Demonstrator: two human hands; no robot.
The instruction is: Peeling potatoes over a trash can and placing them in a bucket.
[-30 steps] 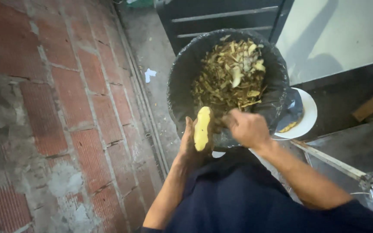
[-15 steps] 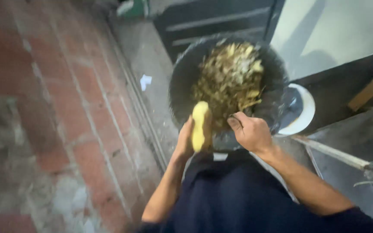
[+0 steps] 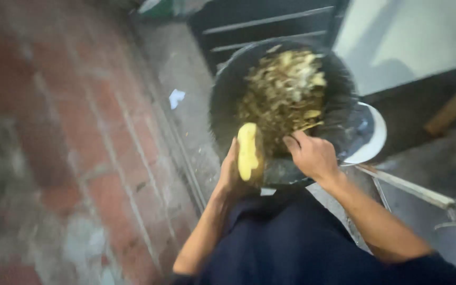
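No label, sign or screen shows here. The nearest thing to packaging is a small white scrap [image 3: 176,98], perhaps torn paper or wrapper, lying flat on the grey concrete strip at centre left, just right of the red brick paving and left of the black bin. At the far top edge sits a blurred green and white object [image 3: 158,7], possibly a package; its kind cannot be told.
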